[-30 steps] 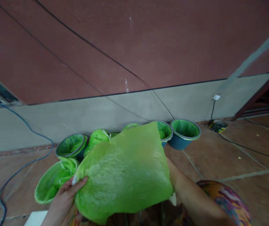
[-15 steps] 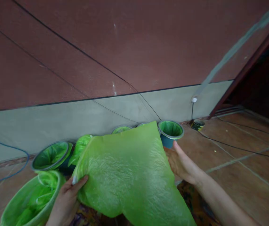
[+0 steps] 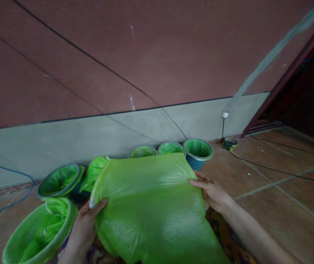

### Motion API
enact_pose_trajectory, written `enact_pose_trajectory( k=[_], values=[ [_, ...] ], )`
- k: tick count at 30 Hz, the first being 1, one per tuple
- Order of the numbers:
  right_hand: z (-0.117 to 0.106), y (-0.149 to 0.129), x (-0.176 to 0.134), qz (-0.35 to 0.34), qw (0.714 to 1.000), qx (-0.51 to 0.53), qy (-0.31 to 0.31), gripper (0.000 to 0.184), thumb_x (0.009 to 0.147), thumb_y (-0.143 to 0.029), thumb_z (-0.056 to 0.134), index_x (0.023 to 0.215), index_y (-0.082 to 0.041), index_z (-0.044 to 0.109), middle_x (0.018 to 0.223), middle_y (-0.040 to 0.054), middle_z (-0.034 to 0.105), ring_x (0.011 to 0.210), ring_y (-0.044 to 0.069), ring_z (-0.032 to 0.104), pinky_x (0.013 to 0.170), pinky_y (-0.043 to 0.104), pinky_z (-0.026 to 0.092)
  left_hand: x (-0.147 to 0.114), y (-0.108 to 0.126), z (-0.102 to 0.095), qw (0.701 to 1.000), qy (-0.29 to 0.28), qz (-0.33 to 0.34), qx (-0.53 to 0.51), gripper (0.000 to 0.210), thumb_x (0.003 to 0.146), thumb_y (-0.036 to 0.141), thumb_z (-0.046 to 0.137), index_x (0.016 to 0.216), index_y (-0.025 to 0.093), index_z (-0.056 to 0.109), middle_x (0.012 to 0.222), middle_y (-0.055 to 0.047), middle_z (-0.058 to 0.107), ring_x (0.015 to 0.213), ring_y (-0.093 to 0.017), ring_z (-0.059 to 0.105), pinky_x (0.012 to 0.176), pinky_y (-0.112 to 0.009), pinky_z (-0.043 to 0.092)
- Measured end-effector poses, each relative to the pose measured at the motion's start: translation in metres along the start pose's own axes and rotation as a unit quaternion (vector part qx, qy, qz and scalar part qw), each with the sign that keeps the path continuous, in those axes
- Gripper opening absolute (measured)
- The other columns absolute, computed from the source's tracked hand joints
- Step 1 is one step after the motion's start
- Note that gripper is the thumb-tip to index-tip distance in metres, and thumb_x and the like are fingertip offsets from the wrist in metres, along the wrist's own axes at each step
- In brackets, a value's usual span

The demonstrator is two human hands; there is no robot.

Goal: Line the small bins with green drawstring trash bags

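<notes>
A light green plastic bag is spread between my two hands, its upper edge held fairly straight. My left hand pinches the bag's left side, thumb on top and fingers beneath. On the right side, my right hand grips the bag with the thumb over it; its other fingers are partly hidden behind the plastic. Left of my left hand stands a bin lined with green plastic, with bunched green bags inside. A green bundle of plastic lies just beyond the held bag.
Several bins lined with green plastic stand by the wall, among them a blue one and a wide one. A small tin sits near the doorway with a black cable beside it. A blue cable hangs at left.
My right hand has closed on the bag's right side, where it was spread before. The bag's upper right corner has come down, uncovering the bins behind.
</notes>
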State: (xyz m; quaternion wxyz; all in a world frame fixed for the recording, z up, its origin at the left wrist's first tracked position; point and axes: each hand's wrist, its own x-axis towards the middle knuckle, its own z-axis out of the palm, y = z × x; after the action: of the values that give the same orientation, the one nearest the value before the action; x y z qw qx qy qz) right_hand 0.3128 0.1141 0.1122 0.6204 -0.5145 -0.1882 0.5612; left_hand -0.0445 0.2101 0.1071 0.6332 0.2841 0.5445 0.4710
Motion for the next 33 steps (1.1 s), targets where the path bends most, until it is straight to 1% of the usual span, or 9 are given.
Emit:
enact_pose_trajectory(
  k=[5, 9, 12, 17, 21, 24, 28, 31, 33],
  values=[
    [-0.018, -0.014, 0.002, 0.001, 1.0, 0.019, 0.022, 0.043, 0.06, -0.024, 0.081, 0.1, -0.023, 0.065, 0.092, 0.0014, 0.074, 0.079, 0.02, 0.069, 0.074, 0.03, 0.053, 0.006, -0.004, -0.004, 1.0, -0.019, -0.001, -0.025, 0.05, 0.054, 0.013, 0.08, 0.103, 0.014, 0.067, 0.08, -0.005, 0.074, 0.066, -0.022, 0.071, 0.063, -0.029, 0.058],
    [-0.023, -0.006, 0.001, 0.007, 0.998, 0.04, 0.039, 0.039, 0.061, -0.022, 0.081, 0.096, -0.023, 0.066, 0.089, 0.0005, 0.075, 0.079, 0.018, 0.07, 0.074, 0.029, 0.055, 0.009, -0.007, 0.001, 0.999, -0.023, 0.022, -0.043, 0.048, 0.057, 0.012, 0.078, 0.104, 0.013, 0.067, 0.084, -0.005, 0.074, 0.076, -0.021, 0.071, 0.069, -0.026, 0.057],
    [-0.023, 0.006, -0.001, 0.076, 0.997, 0.016, -0.026, 0.033, 0.066, -0.024, 0.078, 0.097, -0.02, 0.068, 0.093, 0.0037, 0.075, 0.083, 0.02, 0.07, 0.081, 0.033, 0.055, 0.012, -0.007, -0.001, 0.998, -0.017, 0.035, -0.053, 0.047, 0.058, 0.011, 0.078, 0.103, 0.015, 0.067, 0.087, -0.004, 0.074, 0.077, -0.019, 0.071, 0.07, -0.023, 0.057],
    [-0.026, 0.024, -0.009, 0.211, 0.966, -0.046, -0.145, 0.031, 0.073, -0.031, 0.073, 0.1, -0.014, 0.069, 0.099, 0.0099, 0.074, 0.096, 0.024, 0.069, 0.094, 0.037, 0.05, 0.018, -0.006, -0.014, 0.997, -0.027, 0.052, -0.055, 0.053, 0.055, 0.015, 0.081, 0.105, 0.016, 0.066, 0.087, -0.003, 0.073, 0.076, -0.018, 0.07, 0.068, -0.023, 0.057],
    [-0.03, 0.027, -0.012, 0.216, 0.956, -0.071, -0.186, 0.038, 0.067, -0.024, 0.077, 0.103, -0.016, 0.069, 0.101, 0.0086, 0.074, 0.091, 0.024, 0.07, 0.088, 0.038, 0.054, 0.017, -0.004, -0.018, 0.996, -0.035, 0.071, -0.044, 0.061, 0.054, 0.019, 0.084, 0.112, 0.018, 0.065, 0.089, -0.003, 0.073, 0.078, -0.018, 0.07, 0.072, -0.024, 0.056],
    [-0.035, 0.024, -0.01, 0.208, 0.962, -0.082, -0.154, 0.036, 0.067, -0.023, 0.077, 0.101, -0.017, 0.07, 0.102, 0.0092, 0.073, 0.089, 0.024, 0.07, 0.085, 0.036, 0.055, 0.012, -0.002, -0.016, 0.995, -0.036, 0.082, -0.034, 0.069, 0.055, 0.021, 0.084, 0.12, 0.021, 0.062, 0.096, -0.004, 0.073, 0.082, -0.019, 0.07, 0.074, -0.024, 0.056],
    [-0.044, 0.017, -0.007, 0.202, 0.973, -0.077, -0.08, 0.028, 0.073, -0.031, 0.073, 0.094, -0.014, 0.071, 0.101, 0.0121, 0.073, 0.09, 0.024, 0.07, 0.088, 0.036, 0.053, 0.004, -0.002, -0.012, 0.995, -0.045, 0.082, -0.023, 0.08, 0.056, 0.022, 0.084, 0.131, 0.027, 0.054, 0.103, -0.004, 0.073, 0.086, -0.02, 0.07, 0.073, -0.024, 0.055],
    [-0.049, 0.013, -0.006, 0.128, 0.99, -0.052, -0.031, 0.029, 0.074, -0.033, 0.071, 0.098, -0.017, 0.07, 0.102, 0.0096, 0.073, 0.094, 0.025, 0.069, 0.086, 0.036, 0.053, 0.002, -0.004, -0.01, 0.996, -0.046, 0.074, -0.028, 0.086, 0.056, 0.022, 0.084, 0.135, 0.028, 0.051, 0.1, -0.004, 0.073, 0.088, -0.021, 0.069, 0.075, -0.025, 0.055],
    [-0.05, 0.009, -0.009, 0.062, 0.997, -0.031, 0.015, 0.04, 0.072, -0.03, 0.074, 0.111, -0.025, 0.066, 0.107, 0.0045, 0.072, 0.097, 0.023, 0.068, 0.083, 0.034, 0.054, 0.003, -0.004, -0.01, 0.997, -0.032, 0.066, -0.038, 0.08, 0.054, 0.021, 0.084, 0.129, 0.026, 0.057, 0.096, -0.005, 0.074, 0.088, -0.021, 0.069, 0.075, -0.025, 0.054]
  ],
)
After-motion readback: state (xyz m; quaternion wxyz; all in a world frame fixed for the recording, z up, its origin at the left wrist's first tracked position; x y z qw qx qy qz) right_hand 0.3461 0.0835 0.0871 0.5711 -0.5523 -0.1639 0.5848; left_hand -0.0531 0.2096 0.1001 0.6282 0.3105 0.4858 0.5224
